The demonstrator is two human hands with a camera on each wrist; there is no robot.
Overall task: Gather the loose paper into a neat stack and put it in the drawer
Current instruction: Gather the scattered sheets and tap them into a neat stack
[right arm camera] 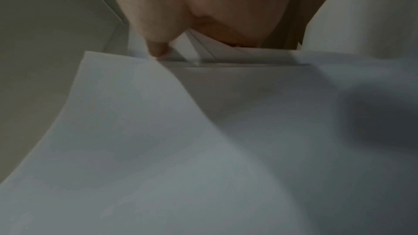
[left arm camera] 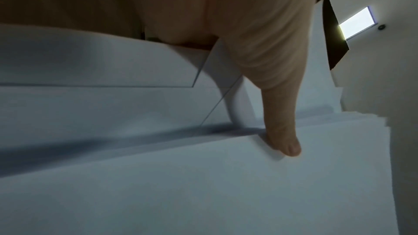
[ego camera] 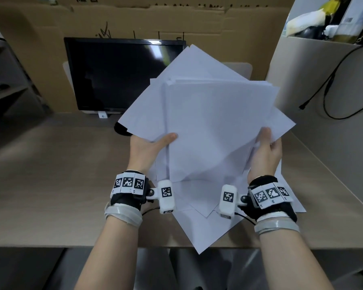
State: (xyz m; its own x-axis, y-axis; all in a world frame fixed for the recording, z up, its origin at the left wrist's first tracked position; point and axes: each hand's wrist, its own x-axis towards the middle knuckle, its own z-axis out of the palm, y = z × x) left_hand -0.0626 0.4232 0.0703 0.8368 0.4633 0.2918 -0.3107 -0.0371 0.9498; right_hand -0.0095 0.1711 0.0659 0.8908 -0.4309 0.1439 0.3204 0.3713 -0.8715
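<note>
Both hands have the paper (ego camera: 208, 122) in their grip: my left hand (ego camera: 147, 151) takes the left edge with the thumb laid on top and the fingers hidden under the sheets, and my right hand (ego camera: 266, 155) clasps the right edge the same way, thumb over the top. From the left wrist view the thumb (left arm camera: 282, 131) presses flat across a stepped run of sheet edges; from the right wrist view the thumb tip (right arm camera: 158, 49) pins a corner where several layers fan apart.

Largest first, the counter (ego camera: 50, 174) runs wide and pale brown below everything, with a dark monitor (ego camera: 113, 74) standing at its back against cardboard. Held tilted above the counter, in front of the monitor, is the paper, a splayed bundle of plain white sheets turned at different angles, corners jutting out top, left and right. More white sheets (ego camera: 197, 227) lie on the counter beneath my wrists, one corner hanging past the near edge. No drawer shows in any view.

I judge the bundle light but floppy and slick, sheet sliding on sheet, so a loose hold would let it spill. The sides are the right place to take it, thumbs over and fingers under, before tapping the edges square on the counter.
</note>
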